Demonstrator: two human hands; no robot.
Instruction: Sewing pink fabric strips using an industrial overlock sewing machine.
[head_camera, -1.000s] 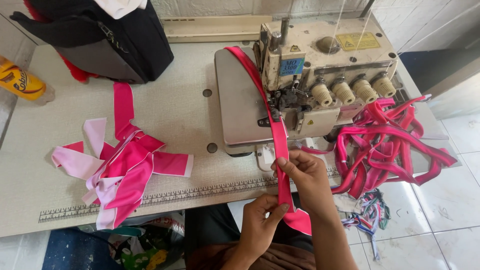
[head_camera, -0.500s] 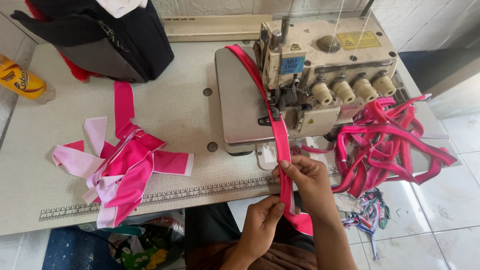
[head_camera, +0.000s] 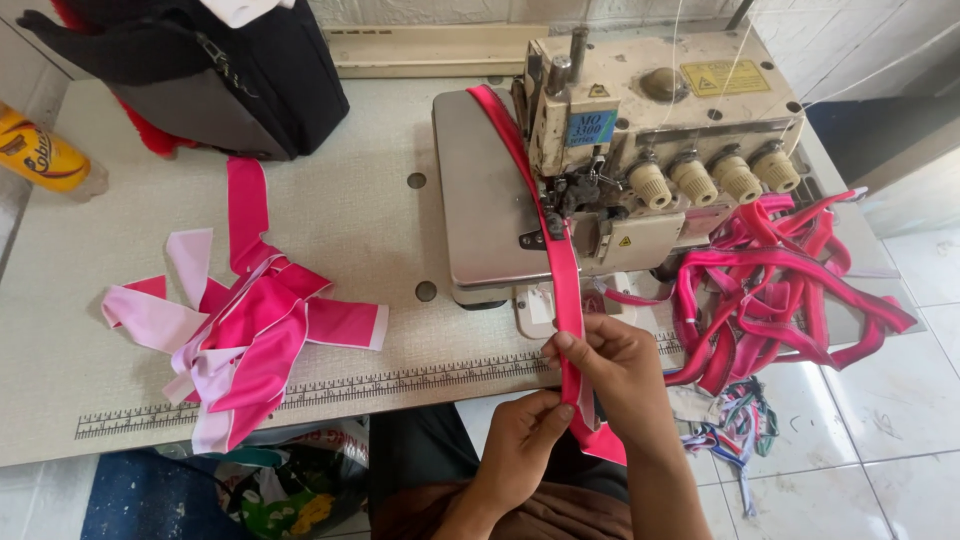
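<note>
Head view: both your hands pinch one pink strip running out from the overlock machine.

Far left on the pale speckled worktop (head_camera: 330, 210) lies a loose pile of cut pink pieces (head_camera: 235, 335), soft, flat, two-toned, well apart from you. Your left hand (head_camera: 520, 445) sits lower and nearer your body, its fingers (head_camera: 552, 412) pressed onto the pink strip (head_camera: 562, 275) from the left. That strip's long axis runs away from you, slightly leftward, up over the machine's smooth metal bed to the presser area of the overlock machine (head_camera: 640, 130). Your right hand (head_camera: 615, 365) is higher and nearer the machine, pinching the strip's edge. Right of it, sewn strips (head_camera: 780, 290) hang in a tangled heap.
</note>
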